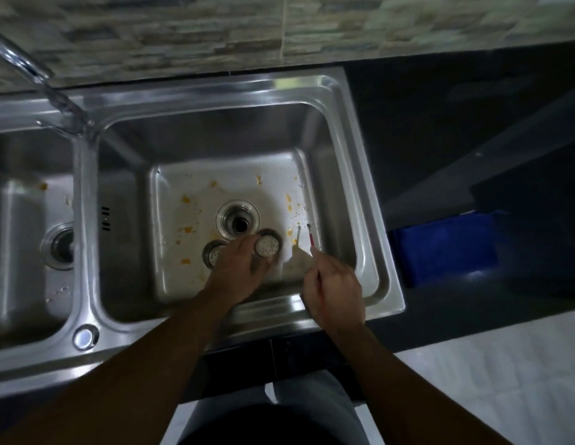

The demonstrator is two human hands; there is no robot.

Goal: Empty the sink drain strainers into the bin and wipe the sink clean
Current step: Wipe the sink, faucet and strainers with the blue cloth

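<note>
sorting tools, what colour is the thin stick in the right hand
Red, with a dark tip: the thin stick in the right hand, head view.

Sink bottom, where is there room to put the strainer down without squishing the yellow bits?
In the right sink basin, the back strip between the open drain hole and the rear wall is mostly bare, with a few yellow scraps. It is crowded near the front, where the left hand holds a strainer, a second strainer lies beside it, and the right hand holds a thin red-handled tool.
</note>
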